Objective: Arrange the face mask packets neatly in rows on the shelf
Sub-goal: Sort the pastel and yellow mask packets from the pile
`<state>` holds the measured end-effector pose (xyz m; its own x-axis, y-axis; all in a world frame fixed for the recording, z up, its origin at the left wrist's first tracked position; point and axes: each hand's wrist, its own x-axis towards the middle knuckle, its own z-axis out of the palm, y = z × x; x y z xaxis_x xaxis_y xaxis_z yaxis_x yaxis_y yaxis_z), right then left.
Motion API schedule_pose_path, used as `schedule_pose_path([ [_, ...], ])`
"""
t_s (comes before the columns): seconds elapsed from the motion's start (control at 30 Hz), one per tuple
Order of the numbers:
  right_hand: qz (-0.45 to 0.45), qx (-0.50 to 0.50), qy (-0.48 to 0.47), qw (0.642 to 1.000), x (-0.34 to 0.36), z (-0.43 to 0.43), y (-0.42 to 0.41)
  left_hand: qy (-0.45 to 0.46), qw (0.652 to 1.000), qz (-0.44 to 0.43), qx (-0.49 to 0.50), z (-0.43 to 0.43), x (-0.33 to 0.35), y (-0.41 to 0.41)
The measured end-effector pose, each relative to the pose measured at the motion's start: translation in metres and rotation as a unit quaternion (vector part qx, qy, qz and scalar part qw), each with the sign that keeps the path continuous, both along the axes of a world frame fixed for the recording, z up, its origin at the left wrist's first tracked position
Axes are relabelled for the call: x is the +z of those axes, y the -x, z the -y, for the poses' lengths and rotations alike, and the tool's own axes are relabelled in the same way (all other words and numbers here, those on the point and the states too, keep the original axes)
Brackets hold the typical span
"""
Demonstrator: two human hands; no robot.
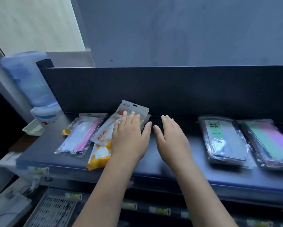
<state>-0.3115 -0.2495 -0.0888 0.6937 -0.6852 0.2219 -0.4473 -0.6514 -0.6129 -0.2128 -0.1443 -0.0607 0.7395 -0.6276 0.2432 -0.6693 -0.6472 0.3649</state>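
Dark retail shelving fills the lower view. Nearest is a perforated metal lower shelf (55,210) with blurred yellow-green label strips (160,210) along the edge rail. Above it runs the flat dark top shelf with a blue-grey front edge (154,164), and both bare forearms reach over that edge.

The left hand (129,138) lies palm down, fingers straight and released, on a white-and-orange plastic mask packet with a hang tab (132,107) that sits askew. This packet overlaps a yellow-and-white plastic packet (98,156) whose near end juts past the front edge. Just left of them lies a clear packet of pink, white and lilac masks (78,135), also angled.

The right hand (172,138) is palm down just beside the left, fingers straight and together and gripping nothing, over bare shelf. Whether it touches the surface cannot be told.

Well to the right lie a clear packet printed "FACE MASK" (224,141) and a clear packet of green and purple masks (268,141), side by side and roughly parallel.

Behind the packets stands a dark upright back panel (170,89), with a grey wall (186,30) beyond. At far left is a water dispenser with a blue bottle (27,79), and a small pale tray (33,129) sits at its base.
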Motion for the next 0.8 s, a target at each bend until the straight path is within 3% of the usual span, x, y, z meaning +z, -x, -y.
schedule_pose_path([
  [0.27, 0.0, -0.022, 0.11, 0.994, 0.017, -0.089, -0.079, 0.069, 0.997, -0.014, -0.007, -0.085, 0.004, -0.083],
  [0.47, -0.032, 0.007, 0.115, 0.993, 0.012, -0.168, -0.153, 0.093, 0.991, -0.091, 0.016, -0.159, -0.026, -0.173],
  [0.57, -0.066, 0.022, 0.076, 0.995, 0.008, -0.201, -0.184, 0.071, 0.987, -0.141, 0.03, -0.187, -0.049, -0.206],
  [0.7, -0.074, 0.051, -0.066, 0.994, -0.006, -0.231, -0.217, 0.04, 0.983, -0.175, 0.033, -0.211, -0.067, -0.232],
  [0.8, -0.101, 0.031, -0.087, 0.991, -0.022, -0.243, -0.233, 0.016, 0.98, -0.196, 0.019, -0.22, -0.073, -0.243],
])
